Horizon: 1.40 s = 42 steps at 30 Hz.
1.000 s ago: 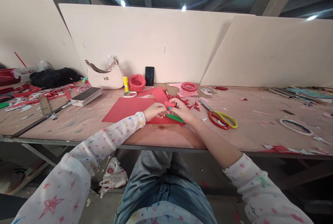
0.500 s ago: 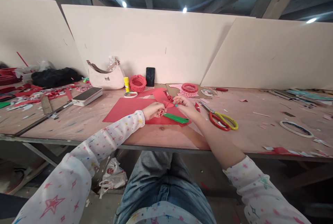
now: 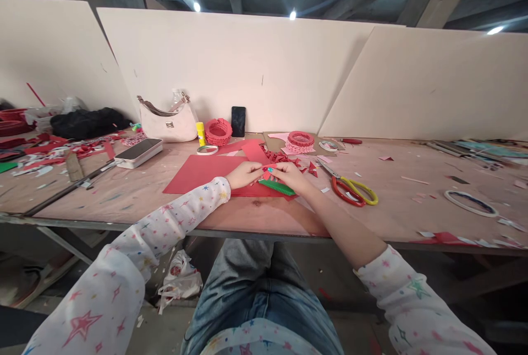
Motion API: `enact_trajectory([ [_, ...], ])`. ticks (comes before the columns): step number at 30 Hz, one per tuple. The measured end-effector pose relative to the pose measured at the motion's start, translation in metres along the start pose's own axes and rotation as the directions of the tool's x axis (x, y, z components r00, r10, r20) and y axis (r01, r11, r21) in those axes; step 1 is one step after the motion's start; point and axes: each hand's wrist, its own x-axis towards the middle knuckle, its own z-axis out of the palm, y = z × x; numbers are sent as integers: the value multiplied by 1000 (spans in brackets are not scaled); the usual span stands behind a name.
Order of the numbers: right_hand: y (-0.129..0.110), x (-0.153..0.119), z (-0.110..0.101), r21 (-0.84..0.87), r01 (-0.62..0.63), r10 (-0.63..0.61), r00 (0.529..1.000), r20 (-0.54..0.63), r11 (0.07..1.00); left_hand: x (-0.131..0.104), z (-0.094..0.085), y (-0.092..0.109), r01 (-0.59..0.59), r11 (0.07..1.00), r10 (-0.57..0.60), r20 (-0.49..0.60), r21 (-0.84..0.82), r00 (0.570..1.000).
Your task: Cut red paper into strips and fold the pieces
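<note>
My left hand (image 3: 246,174) and my right hand (image 3: 287,175) meet fingertip to fingertip over the table. Both are closed on a small piece of red paper (image 3: 266,176), mostly covered by the fingers. Just below them lies a green comb (image 3: 277,186), its left end hidden under the hands. Flat beneath is a large red paper sheet (image 3: 198,173). Behind the hands are a red paper strip (image 3: 254,151) and a scatter of small folded red pieces (image 3: 303,166). Scissors (image 3: 350,189) with one red and one yellow handle lie right of my right hand.
At the back stand a pink handbag (image 3: 169,121), a yellow glue stick (image 3: 200,134), a red paper ring (image 3: 218,132), a phone (image 3: 238,121) and stacked red and pink rings (image 3: 300,142). A white case (image 3: 139,153) lies left. Tape rolls (image 3: 207,149) and scraps are scattered about.
My right hand has lowered and moved left to join my left hand. Both now pinch the paper together. The folded pieces behind are less covered.
</note>
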Motion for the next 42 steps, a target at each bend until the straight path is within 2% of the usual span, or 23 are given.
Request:
enact_trajectory([
  [5,1,1,2,226,-34,23,998,52,974,0,2,-3,-47,999,46,-5,-18,999],
  [8,0,2,3,280,-47,30,998,63,959,1,2,-4,-45,998,44,-21,-41,999],
  [15,3,2,1,234,-51,29,995,98,971,2,4,-5,-63,995,60,-45,-74,997],
  [23,0,1,1,170,19,-40,992,121,985,1,5,-5,-69,991,65,-40,-113,997],
  [30,-8,-2,2,69,31,-39,993,112,997,1,6,-3,-56,992,55,-11,-111,998],
  [35,-10,-3,2,-3,57,-57,993,99,998,1,6,-2,-85,995,82,-48,-46,995],
  [39,-11,-3,1,-67,99,-92,990,104,993,1,8,0,-62,998,61,-69,-11,996],
  [42,-10,-3,2,-78,102,-98,994,58,992,1,9,1,-69,997,68,-67,-22,995],
])
